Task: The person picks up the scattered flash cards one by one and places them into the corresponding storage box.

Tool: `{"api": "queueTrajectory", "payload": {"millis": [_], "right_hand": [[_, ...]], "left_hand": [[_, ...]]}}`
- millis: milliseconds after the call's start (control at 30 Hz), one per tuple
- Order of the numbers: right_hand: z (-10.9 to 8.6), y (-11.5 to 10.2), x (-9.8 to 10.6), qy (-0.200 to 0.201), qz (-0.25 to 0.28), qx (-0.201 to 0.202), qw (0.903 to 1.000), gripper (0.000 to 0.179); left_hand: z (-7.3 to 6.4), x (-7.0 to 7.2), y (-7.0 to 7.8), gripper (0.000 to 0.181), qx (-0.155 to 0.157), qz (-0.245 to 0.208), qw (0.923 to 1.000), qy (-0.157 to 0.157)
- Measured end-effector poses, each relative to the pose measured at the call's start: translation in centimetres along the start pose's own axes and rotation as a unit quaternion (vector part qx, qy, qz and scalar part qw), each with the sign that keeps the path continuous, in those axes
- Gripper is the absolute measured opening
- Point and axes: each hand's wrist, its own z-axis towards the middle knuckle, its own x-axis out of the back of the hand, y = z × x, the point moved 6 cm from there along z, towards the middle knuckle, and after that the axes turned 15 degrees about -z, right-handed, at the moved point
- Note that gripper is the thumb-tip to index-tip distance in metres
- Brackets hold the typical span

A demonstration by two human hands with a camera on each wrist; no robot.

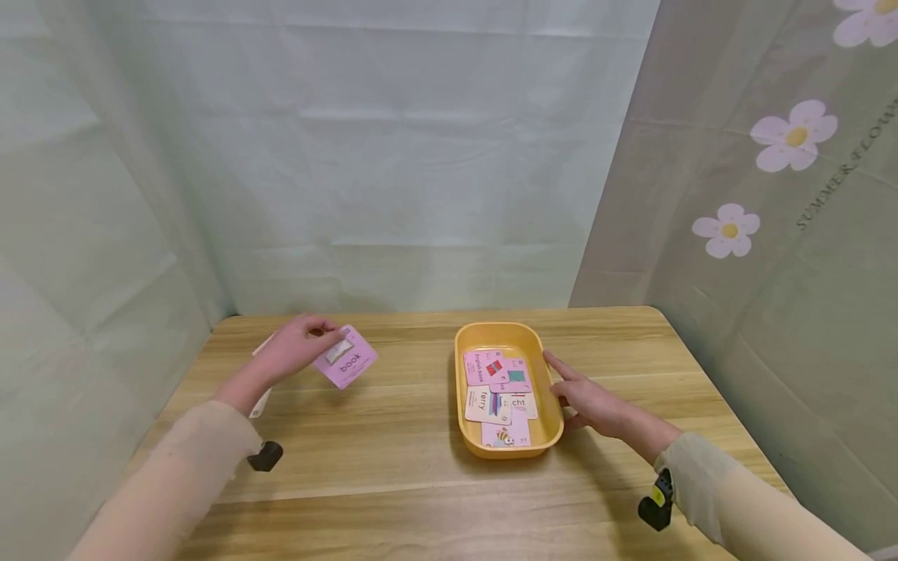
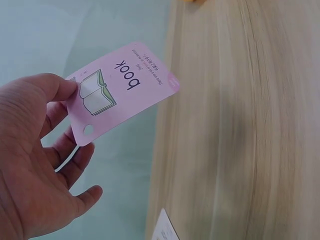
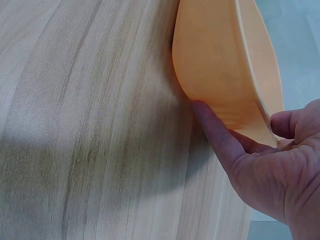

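Note:
In the head view, my left hand pinches a pink flashcard by its edge, above the left part of the table. The card reads "book" and bears a drawing of an open book, plain in the left wrist view. A white card lies on the table, partly hidden beneath the left hand and forearm. At the right, my right hand touches the outer side of a yellow plastic basket, its fingers spread along the wall. Inside lie several overlapping cards, among them the "ferry" card and the "English book" card.
The wooden table ends at a pale curtain behind it. More fabric with printed flowers hangs on the right. Bare tabletop lies between the left hand and the basket.

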Motion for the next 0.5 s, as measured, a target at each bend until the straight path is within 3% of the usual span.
{"api": "queueTrajectory", "payload": {"millis": [500], "right_hand": [[-0.2,-0.2,0.0,-0.005,-0.003,0.003,1.0000,0.073]], "left_hand": [[0.5,-1.6,2.2,0.041,-0.004,-0.019,0.9998,-0.009]]}}
